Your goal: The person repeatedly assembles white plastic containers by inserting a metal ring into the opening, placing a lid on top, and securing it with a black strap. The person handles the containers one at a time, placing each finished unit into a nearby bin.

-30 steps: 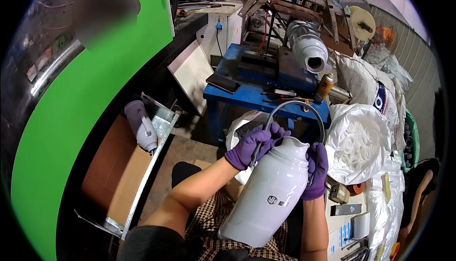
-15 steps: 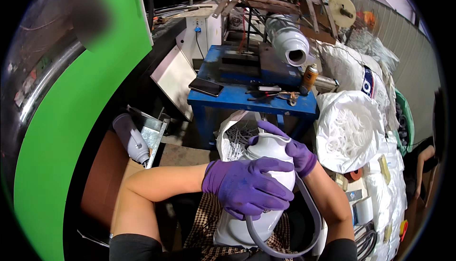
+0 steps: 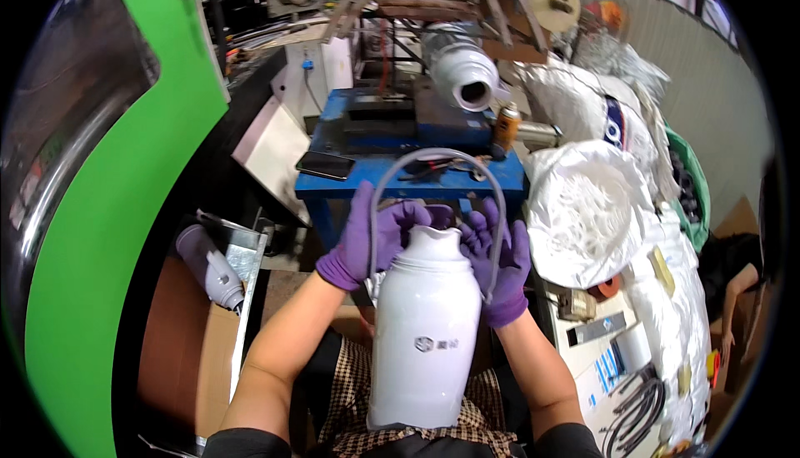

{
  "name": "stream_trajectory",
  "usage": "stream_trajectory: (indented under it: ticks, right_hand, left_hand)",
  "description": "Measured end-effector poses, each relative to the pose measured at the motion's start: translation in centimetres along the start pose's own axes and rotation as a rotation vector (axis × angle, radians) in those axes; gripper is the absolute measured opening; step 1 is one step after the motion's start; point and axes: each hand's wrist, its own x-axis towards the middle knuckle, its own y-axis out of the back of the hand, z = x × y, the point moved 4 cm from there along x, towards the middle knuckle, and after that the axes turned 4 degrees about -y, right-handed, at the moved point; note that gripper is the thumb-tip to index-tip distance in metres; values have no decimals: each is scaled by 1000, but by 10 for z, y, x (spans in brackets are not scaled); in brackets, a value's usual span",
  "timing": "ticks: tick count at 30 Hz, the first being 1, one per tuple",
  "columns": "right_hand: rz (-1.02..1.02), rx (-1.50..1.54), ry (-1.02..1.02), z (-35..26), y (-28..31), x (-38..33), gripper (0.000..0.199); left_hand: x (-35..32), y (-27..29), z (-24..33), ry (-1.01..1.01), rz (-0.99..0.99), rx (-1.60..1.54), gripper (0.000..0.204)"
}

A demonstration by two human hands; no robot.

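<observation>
A white thermos jug [image 3: 425, 325] leans upright against my lap, its spouted neck at the top and a small dark mark on its front. Its grey carrying handle [image 3: 437, 154] arches up above the neck. In a purple glove, my left hand [image 3: 375, 237] is beside the neck, thumb raised and fingers reaching toward the spout. My right hand [image 3: 500, 270], gloved the same way, is on the other side with fingers apart and bent, close to the handle's right leg. Whether either hand touches the jug, I cannot tell.
Ahead is a blue metal bench [image 3: 400, 181] with a phone [image 3: 325, 165], a spray can [image 3: 506, 127] and another jug [image 3: 467, 79] lying under a linkage. To the right, a white sack [image 3: 554, 250] holds white rings. A third jug [image 3: 208, 268] lies at left. Another person's arm [image 3: 733, 304] shows far right.
The jug has turned so its marked front faces me. Its handle has swung from hanging low to standing above the neck. My left hand has left the jug's body and moved up beside the neck.
</observation>
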Motion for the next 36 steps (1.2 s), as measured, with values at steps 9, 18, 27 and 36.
stream_trajectory:
  ticks: [9,18,27,36]
  right_hand:
    - [-205,-1512,309,-40,-64,3,32]
    - [-222,-1695,709,-34,-68,-19,26]
    - [386,-768,212,-31,-46,-12,20]
    - [-184,-1082,191,-51,-19,-18,36]
  left_hand:
    - [0,43,-28,-134,256,178,95]
    - [11,35,-43,-104,235,-87,84]
    - [30,-5,-52,-30,169,-71,59]
    - [46,63,-98,-313,449,158,51]
